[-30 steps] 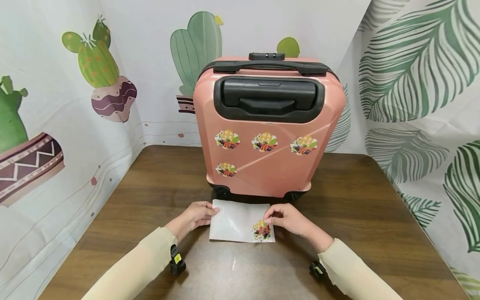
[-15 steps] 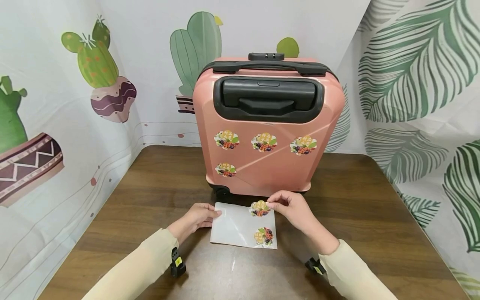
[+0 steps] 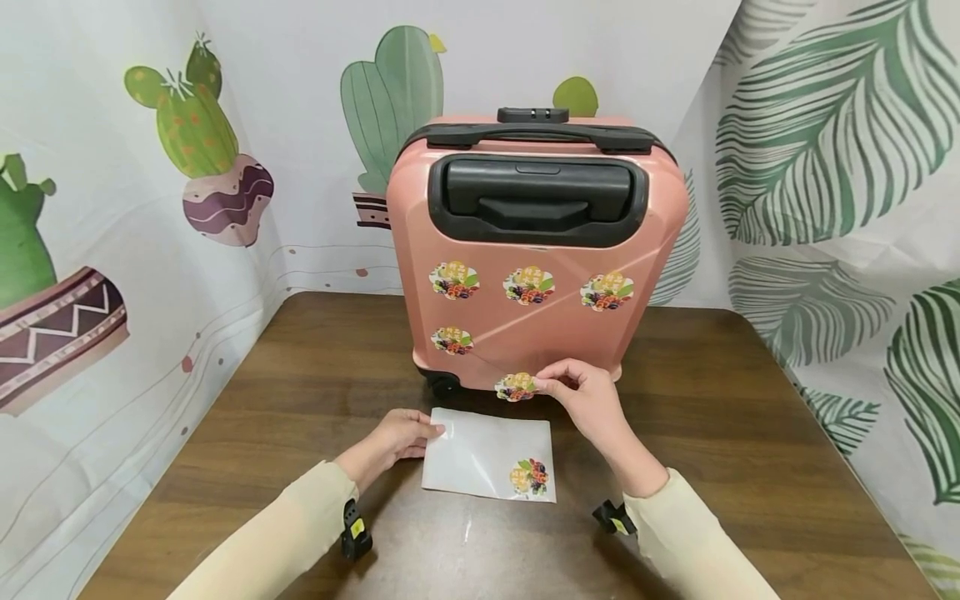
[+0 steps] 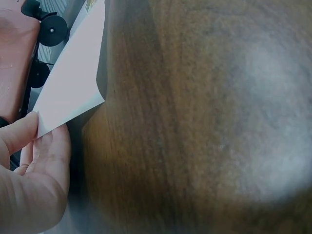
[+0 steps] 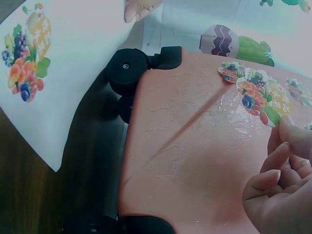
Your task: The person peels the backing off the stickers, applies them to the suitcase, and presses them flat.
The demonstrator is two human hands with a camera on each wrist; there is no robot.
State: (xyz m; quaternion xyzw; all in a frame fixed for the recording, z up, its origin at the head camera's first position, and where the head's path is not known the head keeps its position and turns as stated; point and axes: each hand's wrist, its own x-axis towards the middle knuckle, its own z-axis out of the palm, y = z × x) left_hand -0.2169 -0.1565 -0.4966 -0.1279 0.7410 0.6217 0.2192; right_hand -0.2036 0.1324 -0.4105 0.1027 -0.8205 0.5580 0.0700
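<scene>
My right hand pinches the edge of a fruit-printed sticker between thumb and forefinger, in front of the suitcase's lower edge. In the right wrist view the same sticker hangs from the fingertips before the pink shell. With its thumb on top, my left hand grips the left edge of a white backing sheet. One fruit sticker lies on that sheet at its lower right corner. The pink suitcase stands upright behind, bearing several fruit stickers: three in a row and one below at the left.
A brown wooden table carries everything. On the suitcase are a black recessed handle and black wheels, one wheel showing at the lower left. A printed cloth with cacti and leaves hangs behind and at the sides.
My right hand has peeled the sticker off the sheet and carried it up and away toward the suitcase. The sheet, held by my left hand, has shifted slightly toward me.
</scene>
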